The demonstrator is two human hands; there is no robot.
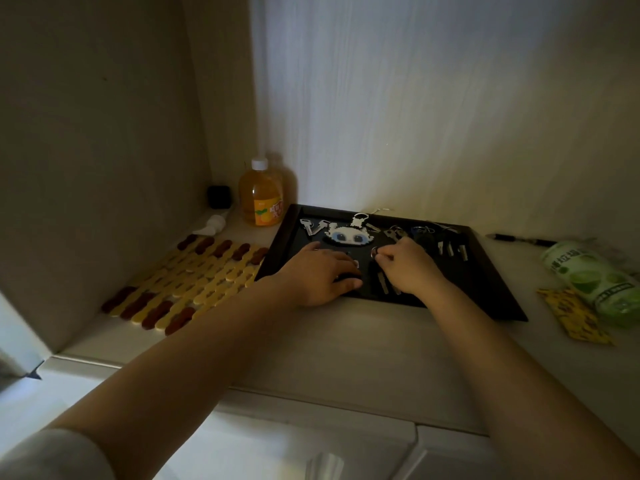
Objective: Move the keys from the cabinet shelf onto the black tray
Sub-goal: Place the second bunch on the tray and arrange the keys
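Note:
A black tray [498,282] lies on the cabinet shelf against the back wall. On it rest two silver keys [311,226] at the far left, a white pixel-bead charm [349,236], another key bunch [394,233] and dark keys [450,249] to the right. My left hand [318,277] lies palm down over the tray's near left part, fingers curled over something dark. My right hand [408,266] pinches a key ring [375,251], and keys [382,282] hang from it onto the tray.
An orange drink bottle [261,195] and a small black cube [219,196] stand at the back left. A yellow and brown slatted mat [194,278] lies left of the tray. A pen [519,240], a green can [595,282] and a yellow packet [571,317] lie to the right.

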